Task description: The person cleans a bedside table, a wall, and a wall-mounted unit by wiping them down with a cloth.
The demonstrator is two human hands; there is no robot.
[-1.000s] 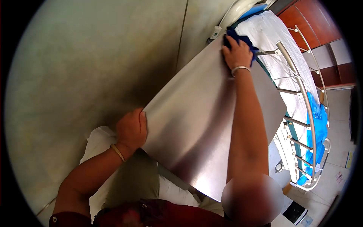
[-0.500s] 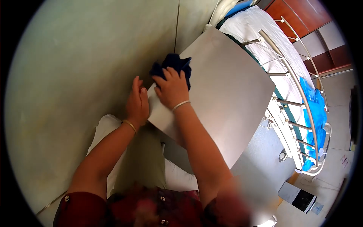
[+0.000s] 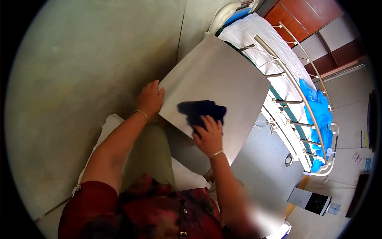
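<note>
A dark blue cloth (image 3: 201, 108) lies bunched on the smooth grey tabletop (image 3: 215, 67), near its front edge. On the cloth's near side presses my right hand (image 3: 209, 137), its fingers bent over the fabric and a pale bangle at the wrist. My left hand (image 3: 151, 98) rests against the tabletop's left edge beside the wall. Its fingers are extended and hold no loose item; a bangle circles that wrist too.
A bed with white sheet (image 3: 258, 40) and metal side rail (image 3: 292, 77) stands right of the table. Blue plastic (image 3: 318, 111) hangs by the rail. The wall (image 3: 99, 59) is close at left. A white-and-black appliance (image 3: 310, 200) stands at lower right.
My right hand has brought the cloth from the tabletop's left edge toward the right and nearer to me. My left hand has settled against the edge. The view has shifted slightly.
</note>
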